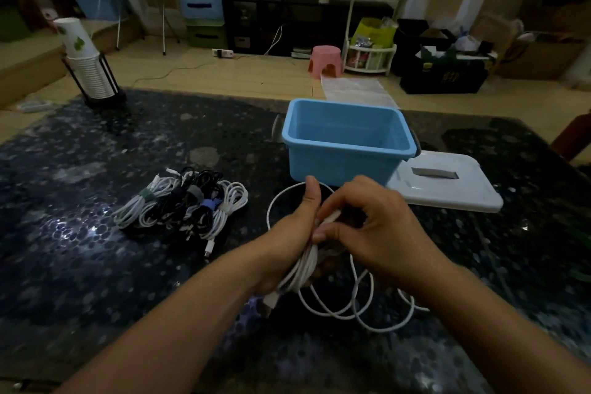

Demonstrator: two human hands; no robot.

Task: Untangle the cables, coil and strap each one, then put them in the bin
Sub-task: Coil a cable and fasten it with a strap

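Observation:
My left hand (294, 240) grips a bundle of white cable (303, 269), thumb up, with a plug end poking out below the palm. My right hand (371, 227) pinches a strand of the same cable against the bundle near its top. Loose loops of that cable trail on the dark table in front of me and arc up behind my hands. A pile of coiled, strapped cables (182, 205), white and black, lies to the left. The blue bin (348, 141) stands just beyond my hands; nothing shows inside it.
The bin's white lid (447, 185) lies flat to the right of the bin. A stack of paper cups in a black holder (89, 73) stands at the table's far left corner. Beyond the table edge are a pink stool, crates and shelves on the floor.

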